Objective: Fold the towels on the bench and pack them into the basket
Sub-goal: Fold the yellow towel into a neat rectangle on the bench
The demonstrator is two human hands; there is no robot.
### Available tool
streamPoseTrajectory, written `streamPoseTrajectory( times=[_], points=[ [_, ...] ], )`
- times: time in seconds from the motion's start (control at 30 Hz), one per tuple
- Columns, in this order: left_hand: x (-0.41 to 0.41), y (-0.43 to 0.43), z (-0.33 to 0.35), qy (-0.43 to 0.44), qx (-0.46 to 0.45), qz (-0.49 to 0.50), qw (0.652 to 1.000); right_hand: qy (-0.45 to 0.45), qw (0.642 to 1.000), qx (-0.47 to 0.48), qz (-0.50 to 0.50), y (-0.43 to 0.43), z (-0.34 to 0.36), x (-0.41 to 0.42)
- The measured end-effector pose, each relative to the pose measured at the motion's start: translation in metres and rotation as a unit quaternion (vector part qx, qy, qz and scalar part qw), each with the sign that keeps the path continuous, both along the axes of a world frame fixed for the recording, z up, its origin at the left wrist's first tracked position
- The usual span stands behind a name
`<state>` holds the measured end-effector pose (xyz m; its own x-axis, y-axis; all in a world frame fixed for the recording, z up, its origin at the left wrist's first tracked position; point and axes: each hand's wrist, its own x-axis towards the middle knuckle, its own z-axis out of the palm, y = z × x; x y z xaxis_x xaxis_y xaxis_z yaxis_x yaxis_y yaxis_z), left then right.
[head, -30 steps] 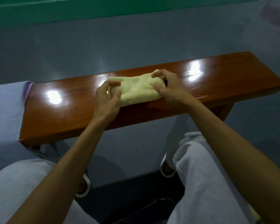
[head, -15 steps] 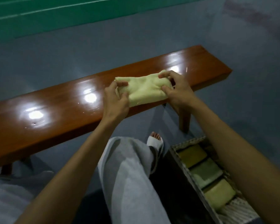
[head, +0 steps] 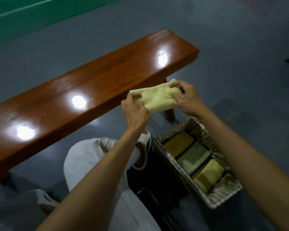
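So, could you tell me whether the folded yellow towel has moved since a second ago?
Yes. The yellow towel has shifted along the bench toward its right end and is now held out past its near edge.

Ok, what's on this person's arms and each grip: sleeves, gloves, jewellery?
Nothing worn that shows. The left forearm and right forearm are bare right to the frame's edge, no sleeve or cuff. The left grip and right grip are bare too: no glove, ring, watch or band in view.

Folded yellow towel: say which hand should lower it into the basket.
Right, probably. The right hand grips the towel at the end nearer the basket, which sits below on that same side. The left hand pinches the other end, toward the bench.
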<state>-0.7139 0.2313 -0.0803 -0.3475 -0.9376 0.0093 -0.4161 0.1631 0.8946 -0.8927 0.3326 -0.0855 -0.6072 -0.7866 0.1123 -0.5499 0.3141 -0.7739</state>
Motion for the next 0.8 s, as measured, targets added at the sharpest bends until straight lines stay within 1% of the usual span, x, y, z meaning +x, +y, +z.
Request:
streamPoseTrajectory(
  times=[0.17, 0.37, 0.5, 0.6, 0.67, 0.8],
  points=[
    [-0.027, 0.041, -0.037, -0.021, 0.015, -0.031, 0.999, -0.019, 0.998, 0.05, -0.035, 0.042, -0.035, -0.02],
    [-0.05, 0.091, -0.085, -0.073, 0.042, -0.062, 0.995, -0.026, 0.992, 0.101, -0.068, 0.093, -0.084, -0.034],
    [-0.057, 0.128, -0.118, -0.112, 0.041, -0.086, 0.989, 0.005, 0.985, 0.157, -0.076, 0.124, -0.116, -0.038],
    [-0.062, 0.158, -0.137, -0.132, 0.063, -0.088, 0.985, 0.026, 0.977, 0.202, -0.065, 0.149, -0.14, -0.039],
    [-0.062, 0.178, -0.149, -0.15, 0.093, -0.092, 0.98, 0.04, 0.973, 0.224, -0.045, 0.169, -0.155, -0.036],
    [-0.062, 0.215, -0.17, -0.205, 0.167, -0.093, 0.96, 0.097, 0.957, 0.273, -0.006, 0.209, -0.186, -0.027]
  ],
)
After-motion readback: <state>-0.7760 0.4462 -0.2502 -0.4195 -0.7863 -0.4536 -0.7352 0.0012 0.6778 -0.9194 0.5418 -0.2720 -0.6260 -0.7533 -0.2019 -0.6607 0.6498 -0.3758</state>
